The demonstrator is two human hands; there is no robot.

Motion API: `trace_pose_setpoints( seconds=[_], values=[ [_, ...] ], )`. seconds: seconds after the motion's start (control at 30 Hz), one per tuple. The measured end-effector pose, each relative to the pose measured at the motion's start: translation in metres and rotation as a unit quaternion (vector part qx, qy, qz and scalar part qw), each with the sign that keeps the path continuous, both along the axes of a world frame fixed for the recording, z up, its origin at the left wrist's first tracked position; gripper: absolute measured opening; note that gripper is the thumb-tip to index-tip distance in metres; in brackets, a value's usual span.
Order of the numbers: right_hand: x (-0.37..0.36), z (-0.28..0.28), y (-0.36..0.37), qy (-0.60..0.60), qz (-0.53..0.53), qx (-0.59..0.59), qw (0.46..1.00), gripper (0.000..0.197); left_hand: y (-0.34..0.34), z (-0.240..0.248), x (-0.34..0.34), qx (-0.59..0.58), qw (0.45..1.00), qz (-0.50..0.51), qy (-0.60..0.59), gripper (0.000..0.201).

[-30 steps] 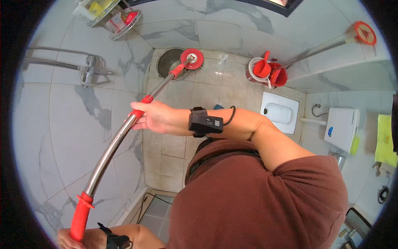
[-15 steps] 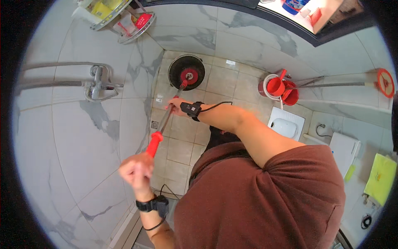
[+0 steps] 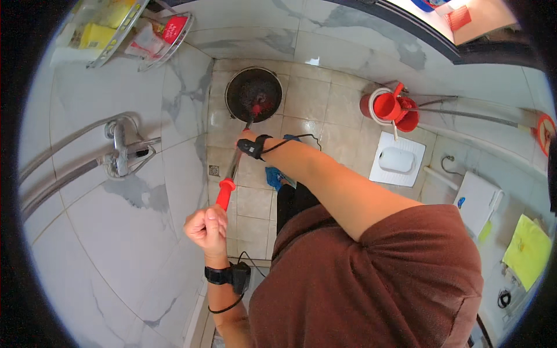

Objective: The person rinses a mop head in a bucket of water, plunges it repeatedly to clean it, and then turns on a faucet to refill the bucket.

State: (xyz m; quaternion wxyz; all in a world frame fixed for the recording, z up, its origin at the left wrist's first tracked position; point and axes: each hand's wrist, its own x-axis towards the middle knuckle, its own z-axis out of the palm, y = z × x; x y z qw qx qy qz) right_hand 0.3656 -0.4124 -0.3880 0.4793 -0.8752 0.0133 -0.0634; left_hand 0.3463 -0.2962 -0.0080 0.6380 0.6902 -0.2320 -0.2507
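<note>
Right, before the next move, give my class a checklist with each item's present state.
1. Left hand closed round the red plastic handle: ok.
2. Right hand on the shiny metal pole: ok.
3. Tool's red lower end inside the round dark bucket: ok.
4. Bucket upright on the beige tiled floor: ok.
5. Left blue shoe apart from the bucket: ok.
6. Underside of that red end: cannot tell, hidden.

Walled at eight o'clock in grey-veined, marble-look wall tiles [image 3: 104, 249], floored at one in glossy beige floor tiles [image 3: 322, 98], opened at two by a bright, dark-framed window [image 3: 473, 26], fitted with squat toilet [image 3: 397, 159] at three and chrome shower mixer [image 3: 120, 149] at nine.
</note>
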Motion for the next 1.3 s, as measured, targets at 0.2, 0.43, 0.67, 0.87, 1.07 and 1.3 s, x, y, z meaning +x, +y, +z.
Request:
trace_pose_setpoints(
  seconds=[0.2,0.43,0.67,0.87,1.07,1.3],
  values=[
    [0.012,0.018,0.004,0.206,-0.068,0.245,0.945,0.012,0.001,0.007,0.012,0.016,0.999,-0.032,-0.004,0.038],
    [0.009,0.046,0.037,0.116,-0.127,0.172,0.97,0.015,0.034,0.016,0.039,-0.067,0.997,-0.027,0.034,0.036],
    [-0.006,0.074,0.045,0.138,-0.167,0.071,0.974,0.012,0.058,0.032,0.043,-0.04,0.997,-0.066,0.019,0.035],
    [-0.037,0.045,0.076,0.07,-0.267,0.342,0.898,0.01,0.076,0.026,0.046,-0.062,0.989,-0.126,0.048,0.034],
    [-0.051,-0.002,0.106,0.249,-0.386,0.705,0.541,0.014,0.101,0.014,0.043,-0.081,0.985,-0.12,0.098,0.035],
    [-0.158,-0.029,0.098,0.221,-0.35,0.784,0.462,0.012,0.088,-0.004,-0.009,-0.077,0.975,-0.162,0.13,0.035]
  ],
)
